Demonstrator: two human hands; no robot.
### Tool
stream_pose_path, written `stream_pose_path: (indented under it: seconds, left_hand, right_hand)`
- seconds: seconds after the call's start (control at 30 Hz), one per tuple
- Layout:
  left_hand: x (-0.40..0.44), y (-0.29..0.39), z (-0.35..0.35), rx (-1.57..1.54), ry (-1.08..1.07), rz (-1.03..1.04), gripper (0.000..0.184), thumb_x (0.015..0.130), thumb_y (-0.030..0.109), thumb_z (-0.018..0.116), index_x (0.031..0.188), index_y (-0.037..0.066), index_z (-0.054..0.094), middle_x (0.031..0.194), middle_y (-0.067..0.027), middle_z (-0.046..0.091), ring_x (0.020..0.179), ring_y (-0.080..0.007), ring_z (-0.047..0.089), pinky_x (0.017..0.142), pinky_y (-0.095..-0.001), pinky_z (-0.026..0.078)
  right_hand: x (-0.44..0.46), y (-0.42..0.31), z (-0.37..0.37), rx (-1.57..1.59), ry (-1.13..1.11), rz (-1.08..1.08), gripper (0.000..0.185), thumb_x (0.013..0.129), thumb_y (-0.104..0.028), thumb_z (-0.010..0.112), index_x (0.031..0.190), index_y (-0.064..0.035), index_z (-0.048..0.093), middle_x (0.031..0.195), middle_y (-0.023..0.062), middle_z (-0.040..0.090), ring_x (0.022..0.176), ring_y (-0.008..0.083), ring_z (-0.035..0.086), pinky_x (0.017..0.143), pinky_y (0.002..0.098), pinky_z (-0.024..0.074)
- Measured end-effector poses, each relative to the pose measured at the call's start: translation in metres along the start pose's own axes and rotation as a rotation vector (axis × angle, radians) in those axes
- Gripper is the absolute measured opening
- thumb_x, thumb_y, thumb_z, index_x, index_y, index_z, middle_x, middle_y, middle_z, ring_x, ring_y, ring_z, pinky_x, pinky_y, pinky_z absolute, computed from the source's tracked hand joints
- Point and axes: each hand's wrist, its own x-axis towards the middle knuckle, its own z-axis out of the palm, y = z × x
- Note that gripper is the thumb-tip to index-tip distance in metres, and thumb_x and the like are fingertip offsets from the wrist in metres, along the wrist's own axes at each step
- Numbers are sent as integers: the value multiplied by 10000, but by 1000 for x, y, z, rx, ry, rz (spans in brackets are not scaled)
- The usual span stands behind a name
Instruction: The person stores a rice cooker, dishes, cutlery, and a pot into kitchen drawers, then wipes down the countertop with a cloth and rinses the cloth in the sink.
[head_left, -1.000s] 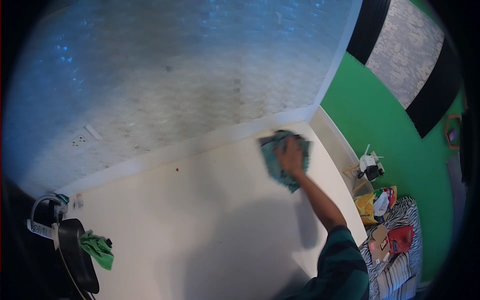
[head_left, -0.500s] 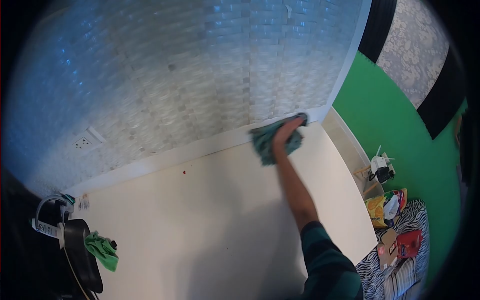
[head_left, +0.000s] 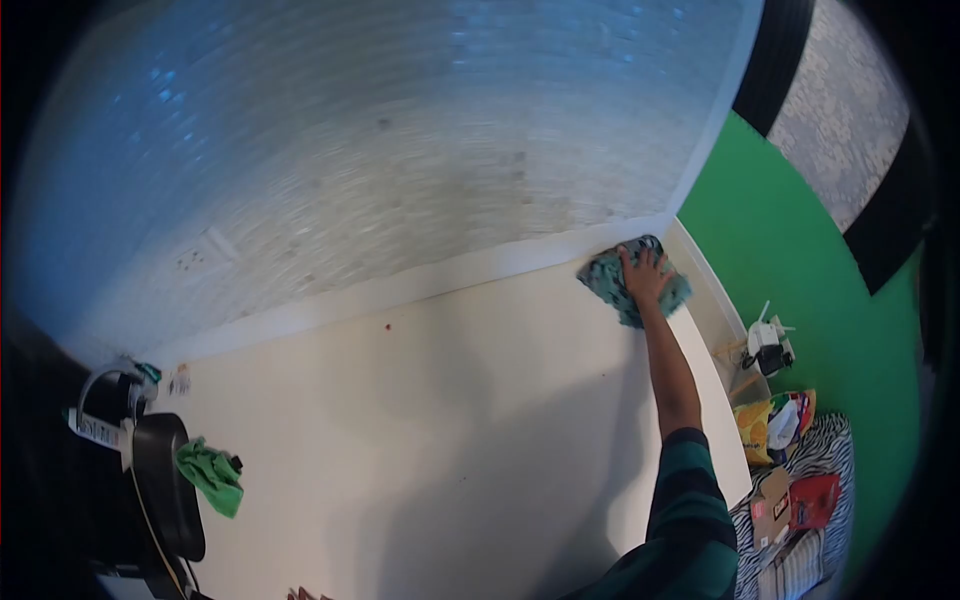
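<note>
My right hand (head_left: 648, 278) holds a grey-green patterned cleaning cloth (head_left: 608, 283) down on the white tabletop (head_left: 450, 400), at the far right corner beside the wall. Its fingers are spread over the cloth. At the bottom edge, only the fingertips of my left hand (head_left: 308, 594) show, a little apart and with nothing visible in them; the rest of that hand is out of view. A small red speck (head_left: 388, 327) lies on the tabletop near the wall.
A green cloth (head_left: 212, 478) hangs by a black padded chair part (head_left: 170, 490) at left. A woven-textured wall (head_left: 400, 180) borders the table. Right of it are a white router (head_left: 768, 335), a yellow bag (head_left: 755, 430), a cardboard box (head_left: 772, 508) and a red packet (head_left: 815, 500).
My right hand has moved right with the cloth along the wall edge to the table's corner, its fingers spreading. Fingertips of my left hand have come into view at the bottom.
</note>
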Motion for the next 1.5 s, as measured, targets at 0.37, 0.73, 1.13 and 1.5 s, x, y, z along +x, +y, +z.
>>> stream_pose_path:
  seconds: [0.37, 0.73, 1.13, 1.5]
  left_hand:
    - [33, 76, -88, -173, 314, -153, 369, 863, 364, 499, 1103, 86, 535, 1140, -106, 516, 1060, -269, 440, 883, -453, 316]
    - [24, 86, -89, -301, 355, -235, 351, 813, 253, 515, 1097, 46, 515, 1156, -165, 463, 1126, -348, 364, 927, -499, 262]
    - [135, 45, -89, -574, 494, -38, 745, 686, 203, 642, 1322, 42, 288, 1327, -226, 245, 1228, -389, 219, 992, -505, 202]
    - [357, -68, -5, -816, 236, 428, 503, 565, 98, 753, 1016, 49, 536, 1145, -171, 460, 1072, -335, 455, 901, -429, 362]
  right_hand:
    - [-290, -323, 52, 682, 373, -476, 415, 873, -333, 371, 809, 20, 580, 819, 219, 586, 945, 370, 506, 981, 551, 174]
    - [-230, -215, 3, 402, -172, -973, 504, 776, -552, 469, 1008, -125, 604, 1108, 73, 555, 1195, 322, 364, 988, 611, 92]
    - [-262, -12, 2, 115, 83, -694, 615, 830, -521, 400, 1294, -119, 382, 1354, 100, 340, 1285, 330, 213, 1025, 549, 83]
    - [-424, 35, -18, -131, 145, -46, 793, 809, -583, 389, 1377, -79, 161, 1429, 157, 130, 1304, 354, 137, 1024, 532, 105]
